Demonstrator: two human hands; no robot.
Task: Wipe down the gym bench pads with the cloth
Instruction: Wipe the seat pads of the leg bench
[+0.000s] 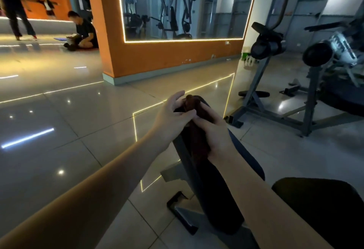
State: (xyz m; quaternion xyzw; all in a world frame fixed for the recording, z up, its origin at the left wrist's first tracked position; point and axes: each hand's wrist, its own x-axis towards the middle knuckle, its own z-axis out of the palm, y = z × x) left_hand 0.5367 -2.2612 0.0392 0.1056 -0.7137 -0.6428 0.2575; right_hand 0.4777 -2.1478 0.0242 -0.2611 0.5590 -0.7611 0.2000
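A dark brown cloth hangs bunched between both hands above the long black back pad of the gym bench. My right hand grips the cloth with its fingers curled round it. My left hand pinches the upper end of the cloth with thumb and fingers, while its index finger points up. A second black pad, the seat, lies at the lower right. The bench's grey metal foot stands on the tiled floor.
A grey roller-pad machine and more equipment stand to the right. An orange pillar with a lit mirror rises ahead. One person kneels and another stands at the far left. Glossy tiled floor spreads left.
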